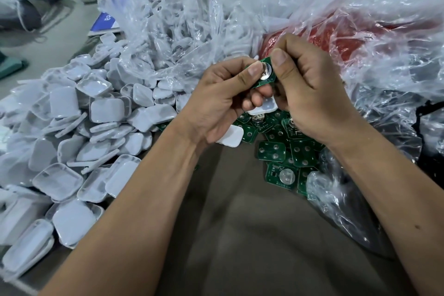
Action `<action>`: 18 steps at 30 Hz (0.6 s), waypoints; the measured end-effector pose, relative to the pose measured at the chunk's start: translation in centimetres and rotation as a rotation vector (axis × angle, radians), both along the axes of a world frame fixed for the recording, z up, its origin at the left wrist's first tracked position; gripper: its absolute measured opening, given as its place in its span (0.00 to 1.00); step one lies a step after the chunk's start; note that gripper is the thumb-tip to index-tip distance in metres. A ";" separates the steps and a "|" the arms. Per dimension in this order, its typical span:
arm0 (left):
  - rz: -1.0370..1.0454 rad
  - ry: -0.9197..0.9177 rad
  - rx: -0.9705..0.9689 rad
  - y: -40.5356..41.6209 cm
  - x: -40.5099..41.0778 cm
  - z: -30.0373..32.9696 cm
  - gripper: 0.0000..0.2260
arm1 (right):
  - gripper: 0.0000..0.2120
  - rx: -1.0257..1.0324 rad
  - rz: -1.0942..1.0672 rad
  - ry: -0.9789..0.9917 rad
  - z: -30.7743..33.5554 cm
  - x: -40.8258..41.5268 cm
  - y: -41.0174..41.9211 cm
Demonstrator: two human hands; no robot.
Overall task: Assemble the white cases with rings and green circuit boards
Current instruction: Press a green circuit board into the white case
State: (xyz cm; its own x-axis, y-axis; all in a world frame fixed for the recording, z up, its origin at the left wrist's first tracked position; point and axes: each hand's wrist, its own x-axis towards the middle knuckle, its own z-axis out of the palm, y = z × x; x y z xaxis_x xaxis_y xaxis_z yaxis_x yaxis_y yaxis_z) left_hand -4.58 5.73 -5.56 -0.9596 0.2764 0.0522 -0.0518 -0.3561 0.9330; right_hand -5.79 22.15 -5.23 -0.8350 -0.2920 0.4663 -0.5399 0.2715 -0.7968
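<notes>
Both hands meet above the table's middle around one green circuit board (264, 76) with a silver round cell on it. My left hand (223, 98) pinches the board's left side with thumb and curled fingers. My right hand (310, 91) pinches its right edge, thumb on top. A white case half (265, 106) shows just under the fingers; which hand holds it is unclear. Several loose green boards (283, 151) lie below my right hand. A large heap of white case halves (91, 132) covers the table's left.
A clear plastic bag (168, 26) full of white parts stands behind the hands. Another crumpled clear bag (360, 31) over something red fills the right side. One white case half (230, 137) lies under my left wrist. A grey-brown cloth (240, 223) covers the near table.
</notes>
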 end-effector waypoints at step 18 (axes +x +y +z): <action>0.266 0.284 -0.436 0.8 -0.7 -0.9 0.05 | 0.07 0.331 -0.068 -0.007 -0.5 -1.0 1.6</action>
